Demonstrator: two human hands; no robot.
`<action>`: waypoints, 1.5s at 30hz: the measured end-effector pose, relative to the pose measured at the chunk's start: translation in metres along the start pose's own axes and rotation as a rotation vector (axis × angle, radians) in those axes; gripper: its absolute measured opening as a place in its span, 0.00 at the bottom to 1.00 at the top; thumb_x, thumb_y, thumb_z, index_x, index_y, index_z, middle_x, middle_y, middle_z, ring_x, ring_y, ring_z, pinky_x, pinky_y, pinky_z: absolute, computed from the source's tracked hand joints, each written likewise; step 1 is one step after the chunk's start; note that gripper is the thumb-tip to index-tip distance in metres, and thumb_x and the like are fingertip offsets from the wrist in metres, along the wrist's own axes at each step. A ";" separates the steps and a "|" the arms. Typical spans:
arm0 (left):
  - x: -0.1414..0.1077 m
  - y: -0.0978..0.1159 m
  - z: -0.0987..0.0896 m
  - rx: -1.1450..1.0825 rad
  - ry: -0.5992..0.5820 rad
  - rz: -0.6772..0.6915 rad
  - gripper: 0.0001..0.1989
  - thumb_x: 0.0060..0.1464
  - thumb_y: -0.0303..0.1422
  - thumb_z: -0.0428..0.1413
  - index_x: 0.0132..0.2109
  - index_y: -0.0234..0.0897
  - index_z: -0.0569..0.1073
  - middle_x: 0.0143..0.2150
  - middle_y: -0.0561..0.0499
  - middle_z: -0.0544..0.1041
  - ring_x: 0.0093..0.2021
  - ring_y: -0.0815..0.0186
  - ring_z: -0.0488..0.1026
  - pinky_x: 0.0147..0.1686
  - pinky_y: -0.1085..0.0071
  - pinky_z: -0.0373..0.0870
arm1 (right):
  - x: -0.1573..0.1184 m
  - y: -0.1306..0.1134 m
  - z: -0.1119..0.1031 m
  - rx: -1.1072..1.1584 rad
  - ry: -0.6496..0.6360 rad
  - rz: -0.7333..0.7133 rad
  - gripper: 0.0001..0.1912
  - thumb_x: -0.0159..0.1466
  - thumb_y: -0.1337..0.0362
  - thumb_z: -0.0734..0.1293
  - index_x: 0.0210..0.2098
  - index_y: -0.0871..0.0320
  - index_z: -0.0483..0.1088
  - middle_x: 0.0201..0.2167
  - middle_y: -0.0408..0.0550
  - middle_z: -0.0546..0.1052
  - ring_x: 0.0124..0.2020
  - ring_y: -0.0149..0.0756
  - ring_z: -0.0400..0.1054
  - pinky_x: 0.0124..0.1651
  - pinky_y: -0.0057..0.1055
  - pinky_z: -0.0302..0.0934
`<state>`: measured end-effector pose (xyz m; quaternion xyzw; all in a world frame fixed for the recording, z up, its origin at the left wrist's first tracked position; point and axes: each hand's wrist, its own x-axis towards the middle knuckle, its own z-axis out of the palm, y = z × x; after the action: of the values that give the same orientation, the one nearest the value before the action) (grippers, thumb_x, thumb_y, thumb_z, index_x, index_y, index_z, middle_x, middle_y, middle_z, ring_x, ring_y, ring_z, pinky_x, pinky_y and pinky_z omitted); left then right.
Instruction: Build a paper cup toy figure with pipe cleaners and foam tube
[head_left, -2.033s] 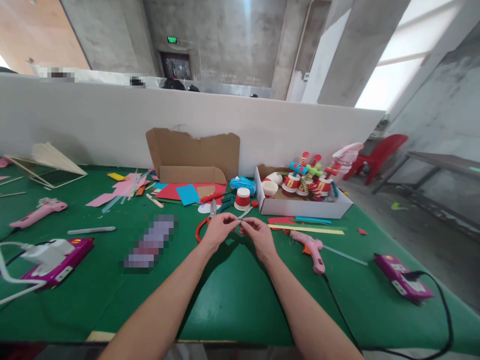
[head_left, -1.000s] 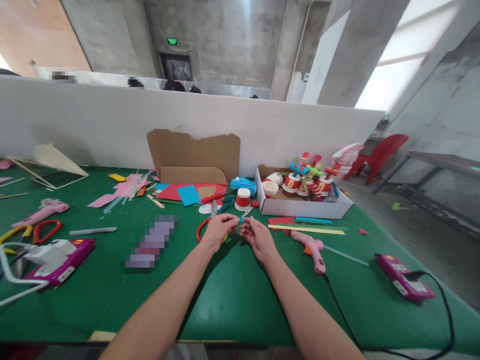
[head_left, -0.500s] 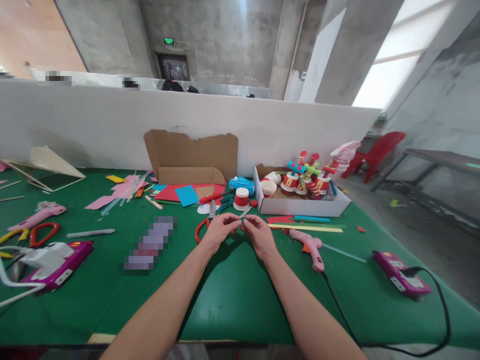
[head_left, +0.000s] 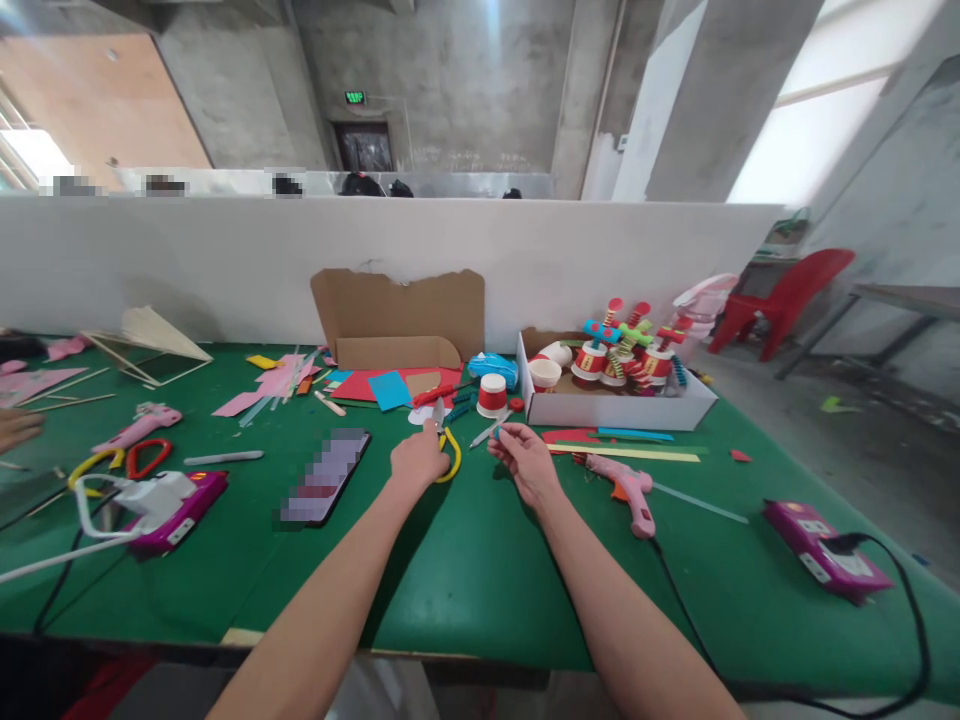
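Note:
My left hand (head_left: 418,458) is closed on a pair of scissors (head_left: 453,455). Their yellow handle loop shows to the right of the fingers and the blades point away from me; the palm covers the rest. My right hand (head_left: 527,460) pinches a small blue-green piece (head_left: 496,433) between thumb and fingertips, too small to make out fully. Just beyond the hands stands an upside-down red and white paper cup (head_left: 492,396), with a red round piece (head_left: 517,405) beside it. A pen-like tool (head_left: 487,432) lies between my hands.
A white box (head_left: 622,412) with cup figures stands behind right. A pink glue gun (head_left: 634,492) and a purple power strip (head_left: 821,550) lie right, with a trailing cable. Leftward are a phone (head_left: 330,478) and another power strip (head_left: 180,512). Another person's hand (head_left: 19,428) shows far left.
My hands have parted. The left moved left and down onto the scissors, while the right kept the small piece. The view shifted, and another person's hand came in at the left.

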<state>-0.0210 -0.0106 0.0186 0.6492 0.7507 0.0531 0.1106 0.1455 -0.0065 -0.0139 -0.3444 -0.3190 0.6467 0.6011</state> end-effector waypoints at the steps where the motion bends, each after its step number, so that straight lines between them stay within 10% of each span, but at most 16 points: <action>1: -0.001 -0.002 -0.002 -0.012 0.000 -0.020 0.21 0.47 0.29 0.52 0.51 0.32 0.65 0.43 0.30 0.77 0.42 0.46 0.76 0.35 0.62 0.67 | -0.001 -0.001 0.000 0.016 -0.004 0.014 0.20 0.40 0.58 0.80 0.29 0.59 0.73 0.25 0.42 0.77 0.26 0.27 0.72 0.35 0.26 0.69; 8: -0.034 -0.034 -0.011 -0.518 0.061 -0.068 0.15 0.42 0.33 0.57 0.40 0.40 0.66 0.24 0.53 0.73 0.24 0.63 0.71 0.25 0.72 0.61 | 0.000 -0.005 -0.001 0.147 -0.025 0.111 0.17 0.42 0.61 0.79 0.29 0.58 0.75 0.28 0.44 0.79 0.27 0.28 0.72 0.34 0.26 0.70; 13: -0.062 -0.029 -0.003 -0.995 0.127 0.159 0.27 0.41 0.38 0.58 0.50 0.39 0.64 0.22 0.61 0.66 0.21 0.70 0.64 0.23 0.75 0.60 | -0.001 -0.005 -0.001 0.160 -0.053 0.120 0.16 0.44 0.61 0.79 0.31 0.58 0.75 0.28 0.44 0.78 0.27 0.27 0.71 0.34 0.25 0.69; 25: -0.089 0.018 -0.018 0.164 0.007 0.319 0.18 0.58 0.24 0.42 0.54 0.32 0.64 0.41 0.39 0.75 0.42 0.53 0.74 0.38 0.64 0.65 | -0.001 -0.008 0.003 0.046 0.054 -0.130 0.15 0.45 0.59 0.77 0.30 0.56 0.74 0.28 0.42 0.78 0.29 0.30 0.71 0.38 0.30 0.68; 45: -0.083 0.033 -0.011 0.256 0.097 0.302 0.15 0.61 0.25 0.40 0.52 0.32 0.65 0.38 0.40 0.74 0.39 0.54 0.76 0.38 0.62 0.71 | -0.003 -0.009 0.006 0.144 0.011 -0.126 0.11 0.46 0.65 0.77 0.29 0.56 0.75 0.27 0.40 0.78 0.28 0.26 0.70 0.33 0.24 0.67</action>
<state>0.0194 -0.0865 0.0446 0.7597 0.6500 0.0043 -0.0185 0.1459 -0.0089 -0.0035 -0.2831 -0.2893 0.6271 0.6655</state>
